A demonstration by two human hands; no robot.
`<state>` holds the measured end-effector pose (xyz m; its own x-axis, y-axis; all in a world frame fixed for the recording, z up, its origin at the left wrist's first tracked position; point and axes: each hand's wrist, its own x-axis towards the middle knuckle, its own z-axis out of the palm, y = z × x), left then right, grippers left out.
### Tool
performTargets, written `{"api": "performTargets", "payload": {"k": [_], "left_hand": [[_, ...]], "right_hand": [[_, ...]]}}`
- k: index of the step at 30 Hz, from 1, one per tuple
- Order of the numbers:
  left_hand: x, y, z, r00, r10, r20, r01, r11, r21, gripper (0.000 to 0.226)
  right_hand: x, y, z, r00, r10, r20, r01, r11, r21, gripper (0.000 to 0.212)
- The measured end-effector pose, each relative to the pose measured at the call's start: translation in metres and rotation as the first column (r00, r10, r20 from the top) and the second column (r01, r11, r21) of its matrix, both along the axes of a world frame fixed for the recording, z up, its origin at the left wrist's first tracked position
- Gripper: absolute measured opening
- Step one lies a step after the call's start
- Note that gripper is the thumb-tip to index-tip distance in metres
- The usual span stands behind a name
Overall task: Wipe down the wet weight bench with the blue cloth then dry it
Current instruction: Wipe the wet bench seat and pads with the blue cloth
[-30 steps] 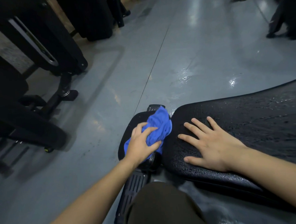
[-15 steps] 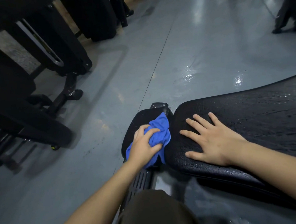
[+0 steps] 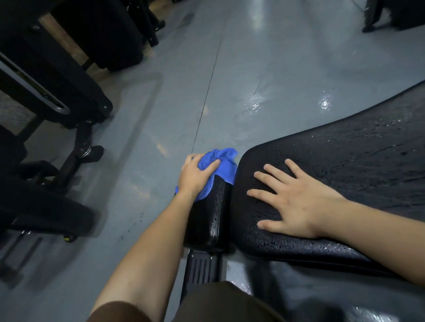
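Much was cut off: the long pad (image 3: 355,178) of the bench ran out of view at the right edge, both forearms left the frame at the bottom and right, and the dark machines (image 3: 43,96) at the left were too dim to make out in detail. Part of the cloth (image 3: 221,165) lay hidden under the left hand (image 3: 195,176), and the far end of the small pad (image 3: 207,217) was covered by both. The cloth was bright blue and bunched into folds, sitting on the far end of the small pad, just beside the long pad's rounded end. The left hand gripped it, fingers curled over the bunch. The right hand (image 3: 300,205) lay flat on the long pad near its left end, fingers spread apart and straight. Both pads were black and textured, beaded with water drops, with wet streaks further along the long pad. The long pad's long axis ran from lower left toward the upper right; the small pad ran from near to far. Below it a ribbed black bracket (image 3: 202,267) showed. The grey floor (image 3: 263,72) shone with wet patches beyond the bench.
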<state>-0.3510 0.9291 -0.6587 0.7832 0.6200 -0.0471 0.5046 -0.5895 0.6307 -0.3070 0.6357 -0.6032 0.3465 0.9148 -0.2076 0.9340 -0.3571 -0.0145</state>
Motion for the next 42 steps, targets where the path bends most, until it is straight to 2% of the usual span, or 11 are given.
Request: {"api": "performTargets", "payload": {"k": [2, 6, 9, 13, 16, 22, 25, 29, 35, 38, 42], "left_hand": [[-0.009, 0.01, 0.0, 0.999, 0.053, -0.012, -0.053, 0.998, -0.014, 0.061], [-0.033, 0.019, 0.003, 0.988, 0.124, -0.09, -0.127, 0.991, -0.032, 0.044], [-0.058, 0.011, 0.004, 0.973, 0.198, -0.12, -0.202, 0.979, -0.018, 0.046], [-0.097, -0.014, 0.0, 0.959, 0.267, -0.094, -0.269, 0.963, -0.01, 0.057], [-0.121, -0.035, -0.003, 0.961, 0.271, -0.057, -0.27, 0.963, 0.009, 0.056], [-0.154, -0.08, -0.017, 0.971, 0.211, 0.114, -0.218, 0.975, 0.052, 0.045], [-0.153, -0.09, -0.017, 0.976, 0.164, 0.142, -0.179, 0.979, 0.098, 0.041], [-0.137, -0.089, -0.011, 0.996, 0.034, 0.079, -0.046, 0.986, 0.158, 0.045], [-0.075, -0.066, -0.003, 0.99, -0.139, -0.034, 0.142, 0.978, 0.151, 0.062], [-0.031, -0.047, 0.004, 0.983, -0.175, -0.05, 0.18, 0.977, 0.118, 0.059], [0.02, -0.022, 0.011, 0.966, -0.213, -0.144, 0.228, 0.969, 0.096, 0.055]], "right_hand": [[0.0, 0.0, -0.001, 1.0, 0.0, 0.003, 0.0, 1.0, -0.001, 0.086], [0.0, 0.0, 0.001, 1.0, -0.002, 0.002, 0.002, 1.0, -0.016, 0.081], [0.0, -0.001, 0.003, 1.0, -0.002, -0.004, 0.002, 1.0, -0.025, 0.08], [-0.001, 0.0, 0.005, 1.0, -0.004, 0.0, 0.004, 0.999, -0.044, 0.081], [-0.002, 0.002, 0.006, 1.0, -0.002, 0.004, 0.002, 0.999, -0.051, 0.084], [-0.002, 0.001, 0.008, 1.0, -0.002, 0.007, 0.002, 0.998, -0.065, 0.086], [-0.001, 0.002, 0.004, 1.0, 0.001, 0.013, 0.0, 0.998, -0.059, 0.088], [0.0, 0.003, 0.001, 1.0, 0.008, 0.019, -0.006, 0.998, -0.068, 0.096], [-0.002, 0.002, 0.001, 1.0, 0.004, 0.024, -0.003, 0.999, -0.05, 0.085], [-0.002, 0.003, 0.002, 1.0, -0.003, 0.011, 0.003, 0.999, -0.039, 0.081], [-0.002, 0.003, 0.003, 1.0, -0.001, 0.006, 0.002, 1.0, -0.031, 0.081]]}}
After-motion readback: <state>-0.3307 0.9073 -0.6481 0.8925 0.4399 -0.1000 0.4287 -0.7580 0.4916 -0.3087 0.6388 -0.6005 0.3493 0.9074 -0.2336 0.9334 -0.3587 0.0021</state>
